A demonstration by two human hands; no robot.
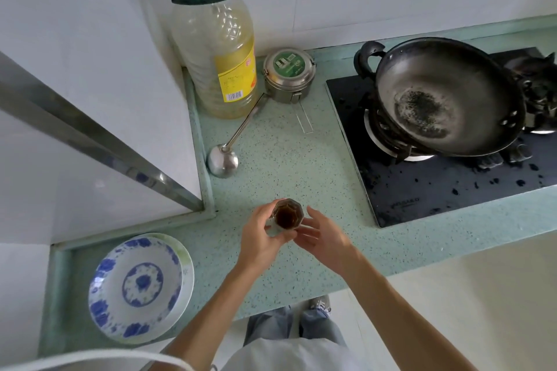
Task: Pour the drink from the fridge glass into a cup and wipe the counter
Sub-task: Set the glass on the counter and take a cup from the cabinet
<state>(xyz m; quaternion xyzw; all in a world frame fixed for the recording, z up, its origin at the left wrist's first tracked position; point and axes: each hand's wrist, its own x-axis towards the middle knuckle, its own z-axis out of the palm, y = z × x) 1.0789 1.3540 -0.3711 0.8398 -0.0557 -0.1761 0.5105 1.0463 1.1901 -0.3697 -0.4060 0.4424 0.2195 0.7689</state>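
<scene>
A faceted clear glass (287,214) with dark brown drink in it stands upright over the green speckled counter (301,166), near its front edge. My left hand (263,236) grips the glass from the left, fingers curled round its side. On the right of the glass is my right hand (324,236), its fingers straight and spread, the tips close to or touching the glass. I see no cup and no cloth.
A stack of blue-and-white plates (140,288) sits at the front left. A steel ladle (224,159), a large oil bottle (217,48) and a round steel tin (289,75) stand at the back. A black wok (446,96) rests on the gas hob (446,187) to the right.
</scene>
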